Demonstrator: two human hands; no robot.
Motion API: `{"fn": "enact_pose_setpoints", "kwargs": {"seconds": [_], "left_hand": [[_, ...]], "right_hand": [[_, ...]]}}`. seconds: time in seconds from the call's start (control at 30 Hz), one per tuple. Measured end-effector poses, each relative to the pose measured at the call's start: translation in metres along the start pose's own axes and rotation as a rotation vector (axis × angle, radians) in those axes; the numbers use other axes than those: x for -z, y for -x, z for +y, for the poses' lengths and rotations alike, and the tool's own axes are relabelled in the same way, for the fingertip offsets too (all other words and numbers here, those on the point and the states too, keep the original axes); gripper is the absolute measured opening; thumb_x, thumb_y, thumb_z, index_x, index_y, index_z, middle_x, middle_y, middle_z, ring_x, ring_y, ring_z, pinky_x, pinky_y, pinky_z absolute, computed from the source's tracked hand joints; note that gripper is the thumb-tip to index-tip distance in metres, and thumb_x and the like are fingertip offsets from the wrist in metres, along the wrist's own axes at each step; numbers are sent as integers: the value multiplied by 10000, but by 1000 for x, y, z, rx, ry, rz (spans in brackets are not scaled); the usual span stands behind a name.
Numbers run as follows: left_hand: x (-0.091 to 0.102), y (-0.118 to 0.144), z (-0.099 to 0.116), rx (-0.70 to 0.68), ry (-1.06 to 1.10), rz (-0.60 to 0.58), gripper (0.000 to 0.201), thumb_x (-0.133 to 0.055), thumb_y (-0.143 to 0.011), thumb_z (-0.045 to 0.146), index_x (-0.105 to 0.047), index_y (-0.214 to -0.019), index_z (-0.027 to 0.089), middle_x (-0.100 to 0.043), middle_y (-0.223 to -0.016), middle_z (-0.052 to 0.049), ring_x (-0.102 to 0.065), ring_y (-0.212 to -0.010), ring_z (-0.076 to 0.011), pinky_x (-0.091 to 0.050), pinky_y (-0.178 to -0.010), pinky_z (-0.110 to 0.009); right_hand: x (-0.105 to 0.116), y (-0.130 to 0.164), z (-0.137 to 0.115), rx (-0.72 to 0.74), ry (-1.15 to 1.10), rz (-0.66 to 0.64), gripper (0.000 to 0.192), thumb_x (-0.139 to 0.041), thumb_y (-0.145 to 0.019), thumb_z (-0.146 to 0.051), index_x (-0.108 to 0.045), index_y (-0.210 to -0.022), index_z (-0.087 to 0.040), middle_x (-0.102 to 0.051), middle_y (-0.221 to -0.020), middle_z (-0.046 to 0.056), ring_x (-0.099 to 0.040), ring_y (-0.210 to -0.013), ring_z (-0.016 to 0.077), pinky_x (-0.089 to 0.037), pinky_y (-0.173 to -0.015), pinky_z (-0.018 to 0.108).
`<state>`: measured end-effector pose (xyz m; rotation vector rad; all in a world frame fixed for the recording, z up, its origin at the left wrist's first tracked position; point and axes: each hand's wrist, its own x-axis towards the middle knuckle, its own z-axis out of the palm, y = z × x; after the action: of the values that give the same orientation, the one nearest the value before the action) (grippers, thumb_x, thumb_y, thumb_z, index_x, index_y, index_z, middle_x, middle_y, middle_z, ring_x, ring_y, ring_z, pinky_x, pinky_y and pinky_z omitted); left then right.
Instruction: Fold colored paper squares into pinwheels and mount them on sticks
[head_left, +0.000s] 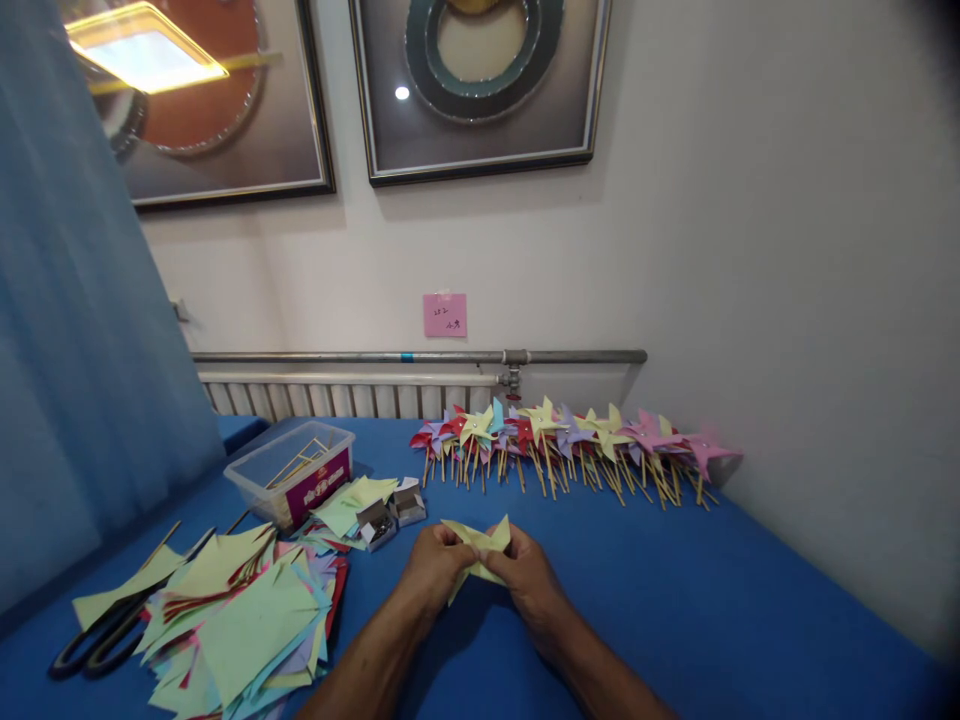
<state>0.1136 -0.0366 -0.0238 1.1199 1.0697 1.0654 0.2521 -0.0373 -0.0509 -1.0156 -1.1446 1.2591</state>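
Left hand and right hand both pinch a pale yellow folded paper pinwheel over the blue bench; loosened pinch likely lets folds spring open.

Hands near middle of table, folded paper between them. Paper pile left, scissors further left. Box far left. Pinwheel row far, by wall.

yellow paper pinwheel, half-folded, above table
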Motion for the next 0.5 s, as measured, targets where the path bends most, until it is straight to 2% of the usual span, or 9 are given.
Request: {"fn": "enact_pose_setpoints", "kwargs": {"seconds": [0.17, 0.5], "left_hand": [[2, -3, -3, -11, -25, 11, 146, -660, -543, 249, -638, -626, 132, -605, -545, -12, -477, -465, -110, -329, -494, -240], [1, -4, -6, -38, -78, -6, 149, -643, -550, 296, -569, -580, 171, -542, -527, 16, -418, -466, -96, -283, -495, -243]], "right_hand": [[1, 0, 1, -7, -26, -38, 304, -768, -623, -350, -575, -803, -199, -585, -653, -48, -511, -612, 131, -381, -611, 251], [2, -9, 14, -16, -3, 1, 330, -748, -591, -333, -577, -839, -198, -623, -649, -37, -556, -603, 148, -416, -598, 261]]}}
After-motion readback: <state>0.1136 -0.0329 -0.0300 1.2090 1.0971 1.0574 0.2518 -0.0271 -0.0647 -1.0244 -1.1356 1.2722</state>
